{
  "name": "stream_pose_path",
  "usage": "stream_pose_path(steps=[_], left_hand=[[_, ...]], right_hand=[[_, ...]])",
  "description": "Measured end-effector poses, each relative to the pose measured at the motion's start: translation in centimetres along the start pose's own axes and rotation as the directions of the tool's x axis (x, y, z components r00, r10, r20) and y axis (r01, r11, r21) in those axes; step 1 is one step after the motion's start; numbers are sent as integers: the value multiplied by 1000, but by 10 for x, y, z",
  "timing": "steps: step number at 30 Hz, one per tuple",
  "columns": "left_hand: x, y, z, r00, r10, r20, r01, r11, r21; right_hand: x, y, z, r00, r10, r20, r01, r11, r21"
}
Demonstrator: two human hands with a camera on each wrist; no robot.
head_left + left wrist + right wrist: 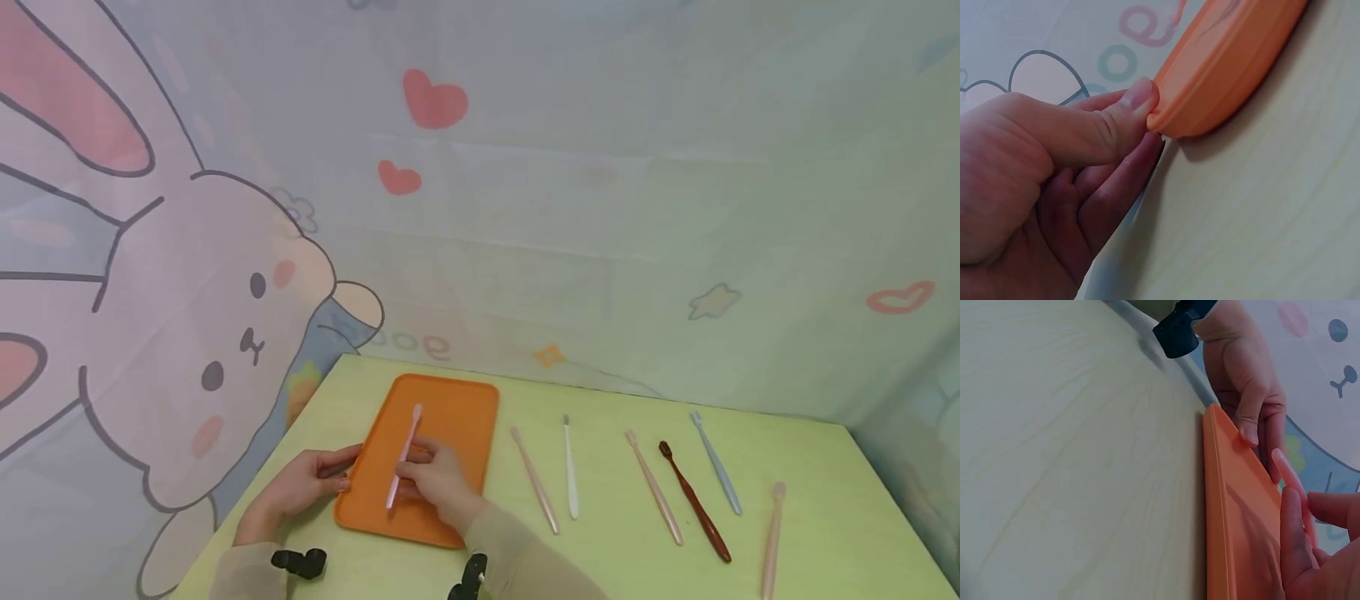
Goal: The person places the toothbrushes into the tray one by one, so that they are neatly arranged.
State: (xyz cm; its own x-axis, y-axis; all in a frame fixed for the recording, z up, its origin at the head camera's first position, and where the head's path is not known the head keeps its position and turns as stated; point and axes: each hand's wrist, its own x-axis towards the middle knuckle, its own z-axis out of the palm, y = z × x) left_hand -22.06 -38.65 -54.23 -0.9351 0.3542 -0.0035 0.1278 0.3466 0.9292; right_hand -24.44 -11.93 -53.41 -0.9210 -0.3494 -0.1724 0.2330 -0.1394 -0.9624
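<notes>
Our right hand (441,480) pinches the pink toothbrush (407,448) above the tray (459,417), its long axis roughly parallel to the tray's long sides; our left hand (298,485) pinches the tray's left edge.

Head view: the right hand (438,482) hides a chunk of the orange tray (457,408). The peach toothbrush (772,533) furthest right runs off the bottom edge, and bristle detail's too tiny. Left wrist cam chops the tray at the top; that pink sliver (1180,11) might be a toothbrush, hard to say. Right wrist cam crops the right hand.
</notes>
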Motion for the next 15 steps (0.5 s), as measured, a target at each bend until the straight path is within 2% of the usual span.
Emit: stream_pose_path(steps=[7, 15], left_hand=[[1, -3, 0, 1000, 8, -3, -8, 1000, -3], [1, 0, 1, 1000, 11, -12, -11, 1000, 7]], right_hand=[[12, 8, 28, 998, -22, -56, 20, 999, -29], [20, 7, 46, 990, -43, -133, 27, 992, -121]])
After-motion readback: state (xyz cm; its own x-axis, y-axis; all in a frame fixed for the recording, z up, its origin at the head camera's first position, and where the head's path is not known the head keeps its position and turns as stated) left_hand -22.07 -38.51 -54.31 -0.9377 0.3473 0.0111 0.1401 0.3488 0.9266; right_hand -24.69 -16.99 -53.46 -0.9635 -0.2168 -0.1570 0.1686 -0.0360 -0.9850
